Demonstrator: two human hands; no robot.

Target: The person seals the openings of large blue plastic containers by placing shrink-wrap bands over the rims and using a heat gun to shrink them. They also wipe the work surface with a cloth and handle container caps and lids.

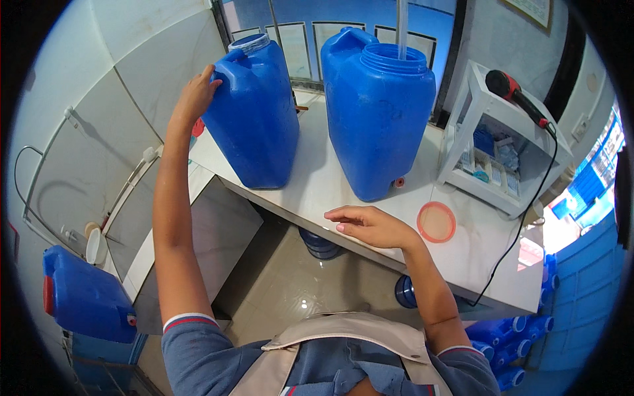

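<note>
My left hand [198, 92] has its fingers curled over the top corner of a blue plastic jug [254, 125], at the handle. That jug stands upright on the white counter, and whitish wrap shows around its neck. To its right is a second blue jug [376, 119] with an open, threaded mouth. A clear vertical column [402, 30] enters that mouth; whether it is water or a tube I cannot tell. My right hand [370, 224] hovers by the counter's front edge, fingers stretched out, holding nothing. Right of it lies a round, red-rimmed lid [436, 222].
A white shelf unit [508, 145] stands at the counter's right end, with a red-and-black heat gun [507, 86] on top. Its black cord [522, 231] crosses the counter. Another blue jug [86, 294] sits at left. Large blue bottles [508, 343] are stacked at lower right.
</note>
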